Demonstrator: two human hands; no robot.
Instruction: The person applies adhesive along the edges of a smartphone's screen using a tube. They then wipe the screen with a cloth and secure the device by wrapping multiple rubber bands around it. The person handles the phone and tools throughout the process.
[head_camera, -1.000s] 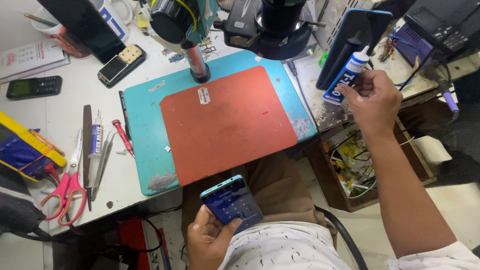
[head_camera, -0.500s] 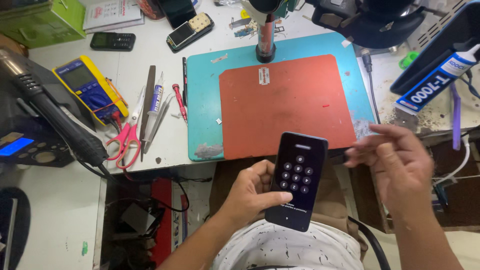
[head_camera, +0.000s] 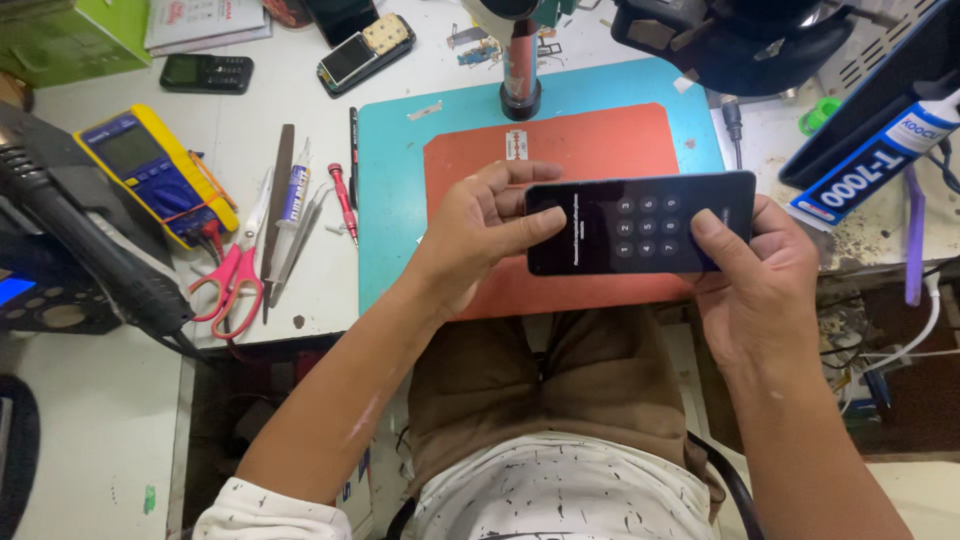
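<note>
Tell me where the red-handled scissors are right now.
In the head view the red-handled scissors lie on the white bench left of the teal mat, just below the yellow multimeter and beside a metal file.

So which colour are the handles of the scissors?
Pink-red handles on the scissors, seen in the head view.
</note>
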